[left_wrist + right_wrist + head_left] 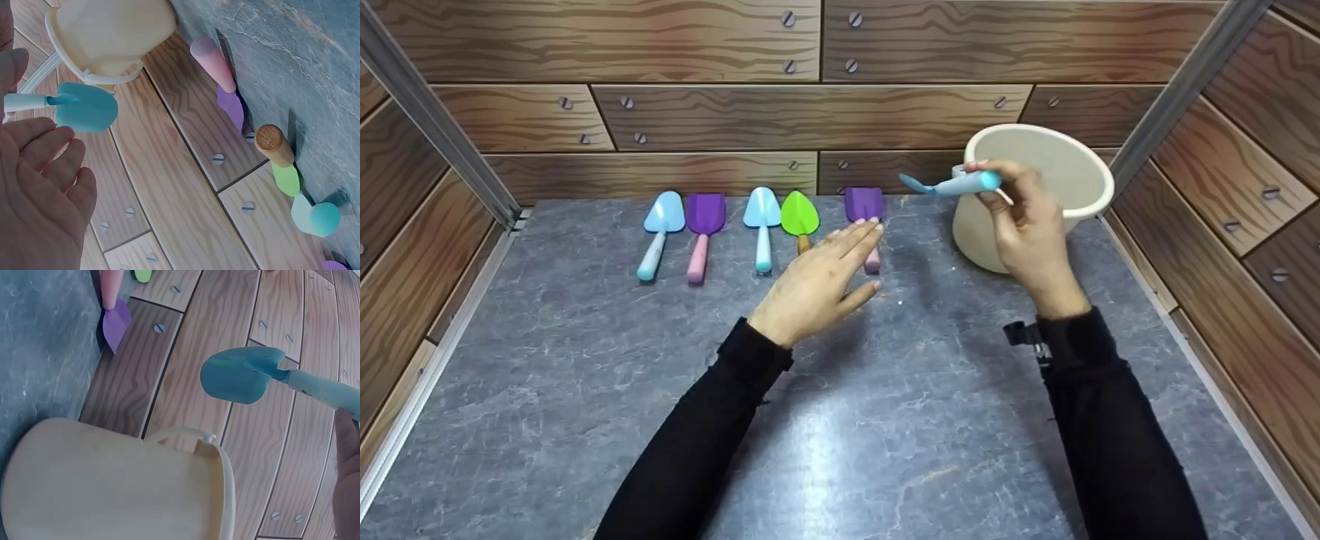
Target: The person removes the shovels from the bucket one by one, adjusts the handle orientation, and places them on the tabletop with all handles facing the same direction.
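Observation:
My right hand [1030, 225] pinches the light blue handle of a small blue trowel [242, 376], held in the air in front of the cream bucket [986, 232]. In the head view the trowel's blade points left. My left hand [817, 285] is held out flat with straight fingers, holding nothing. It hovers near a purple shovel with a pink handle [864, 202] and partly hides a green trowel with a brown handle [800, 214]. Just left of them lies a blue trowel [763, 210] on the table.
Farther left lie another purple shovel [706, 214] and another blue trowel [665, 214]. The grey marbled table [585, 390] is enclosed by wood-patterned panels [720, 116] at the back and sides. Metal rails [435, 127] run along the corners.

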The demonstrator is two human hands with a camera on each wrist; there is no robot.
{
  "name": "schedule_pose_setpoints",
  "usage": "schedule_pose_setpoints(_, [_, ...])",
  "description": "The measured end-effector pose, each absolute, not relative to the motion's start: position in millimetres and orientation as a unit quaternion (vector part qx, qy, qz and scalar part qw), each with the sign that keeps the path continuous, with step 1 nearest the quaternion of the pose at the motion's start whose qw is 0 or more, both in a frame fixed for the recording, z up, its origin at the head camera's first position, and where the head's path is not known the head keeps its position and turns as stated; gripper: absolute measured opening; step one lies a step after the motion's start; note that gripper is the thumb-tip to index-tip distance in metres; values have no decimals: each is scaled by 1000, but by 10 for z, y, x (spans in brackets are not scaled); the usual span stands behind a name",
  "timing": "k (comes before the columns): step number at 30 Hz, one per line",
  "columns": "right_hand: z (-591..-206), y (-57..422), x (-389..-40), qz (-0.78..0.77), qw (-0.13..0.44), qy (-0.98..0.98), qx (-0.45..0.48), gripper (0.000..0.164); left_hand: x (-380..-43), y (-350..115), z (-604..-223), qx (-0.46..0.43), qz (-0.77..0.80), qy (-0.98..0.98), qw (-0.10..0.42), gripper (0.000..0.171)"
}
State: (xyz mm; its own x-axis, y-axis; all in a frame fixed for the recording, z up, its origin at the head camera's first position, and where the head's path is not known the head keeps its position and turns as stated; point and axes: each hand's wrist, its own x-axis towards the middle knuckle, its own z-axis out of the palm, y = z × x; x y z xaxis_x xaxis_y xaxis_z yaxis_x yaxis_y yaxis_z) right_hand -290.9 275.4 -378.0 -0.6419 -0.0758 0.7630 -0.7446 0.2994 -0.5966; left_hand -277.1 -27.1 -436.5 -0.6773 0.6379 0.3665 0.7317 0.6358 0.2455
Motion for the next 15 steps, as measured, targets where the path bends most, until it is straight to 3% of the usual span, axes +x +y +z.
schedule_pose_setpoints(15, [-4013,2597,-2820,514,297,-737,324,34,-2784,-269,-4375,-357,-253,-885,159,70])
